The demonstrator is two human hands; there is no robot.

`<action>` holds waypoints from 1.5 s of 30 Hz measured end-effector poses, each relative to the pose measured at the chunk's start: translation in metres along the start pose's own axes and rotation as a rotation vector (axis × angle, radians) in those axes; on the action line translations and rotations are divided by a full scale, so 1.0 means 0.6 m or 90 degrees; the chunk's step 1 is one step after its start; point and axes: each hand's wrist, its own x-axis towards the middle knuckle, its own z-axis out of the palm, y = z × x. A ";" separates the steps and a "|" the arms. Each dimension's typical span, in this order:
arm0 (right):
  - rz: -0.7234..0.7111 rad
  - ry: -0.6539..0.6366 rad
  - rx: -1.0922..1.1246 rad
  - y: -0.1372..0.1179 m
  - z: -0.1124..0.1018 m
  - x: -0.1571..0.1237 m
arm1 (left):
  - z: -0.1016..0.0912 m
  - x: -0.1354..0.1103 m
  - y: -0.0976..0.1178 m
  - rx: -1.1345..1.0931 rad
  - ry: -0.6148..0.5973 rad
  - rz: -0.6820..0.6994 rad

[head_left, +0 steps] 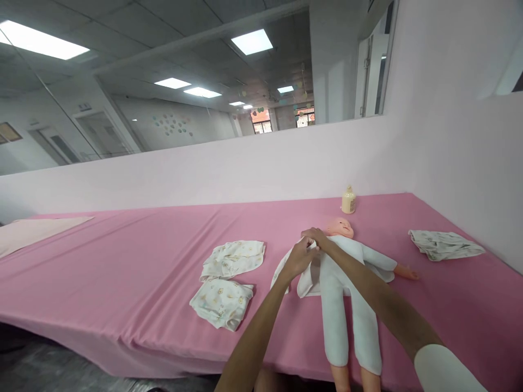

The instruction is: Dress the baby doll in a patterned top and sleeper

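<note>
A baby doll [342, 283] in a white long-sleeved suit lies on its back, head away from me. A pale printed baby garment [308, 280] is under and beside its left-hand side in the view, with part of it showing past the other arm. My left hand [301, 257] is closed with its fingers pinched on the garment near the doll's shoulder. My right hand [316, 237] meets it from above, fingers bent over the same spot by the doll's head [340, 227]. The doll's arm on that side is hidden by cloth and hands.
Two folded printed baby clothes [232, 258] lie left of the doll. Another folded cloth [445, 245] lies at the right. A cream pump bottle [348, 200] stands behind the doll's head. Pink sheeting [134, 272] covers the table, with a wall and mirror behind.
</note>
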 end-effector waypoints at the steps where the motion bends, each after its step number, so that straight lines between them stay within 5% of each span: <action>1: 0.000 -0.007 -0.031 0.002 -0.002 0.003 | 0.005 -0.008 -0.004 0.052 0.008 -0.017; 5: 0.012 -0.028 -0.188 0.016 -0.014 0.004 | 0.036 -0.048 -0.023 0.278 0.000 -0.097; 9: 0.023 -0.054 -0.269 0.026 -0.016 -0.008 | 0.066 -0.083 -0.041 0.350 -0.065 -0.136; 16: -0.022 -0.061 -0.280 0.008 -0.033 -0.038 | 0.053 -0.112 -0.046 0.128 -0.149 -0.164; 20: -0.048 0.001 -0.230 0.044 -0.072 -0.118 | 0.013 -0.114 -0.023 0.080 -0.158 -0.160; 22: -0.013 0.089 -0.158 0.095 -0.098 -0.182 | 0.001 -0.097 0.001 0.126 -0.098 -0.118; 25: 0.199 0.183 -0.073 0.196 -0.132 -0.288 | 0.018 -0.041 0.047 0.189 -0.066 -0.011; 27: 0.310 0.176 -0.074 0.256 -0.145 -0.346 | 0.058 0.014 0.078 0.235 -0.100 0.096; 30: 0.361 0.146 -0.091 0.300 -0.142 -0.400 | 0.145 0.101 0.112 0.341 -0.246 0.279; 33: 0.337 0.139 -0.090 0.285 -0.121 -0.417 | 0.231 0.167 0.123 0.521 -0.401 0.315; 37: 0.268 0.101 -0.042 0.233 -0.101 -0.412 | 0.290 0.205 0.105 0.605 -0.447 0.264; 45: 0.216 -0.037 -0.115 0.213 -0.100 -0.385 | 0.261 0.194 0.092 0.648 -0.382 0.259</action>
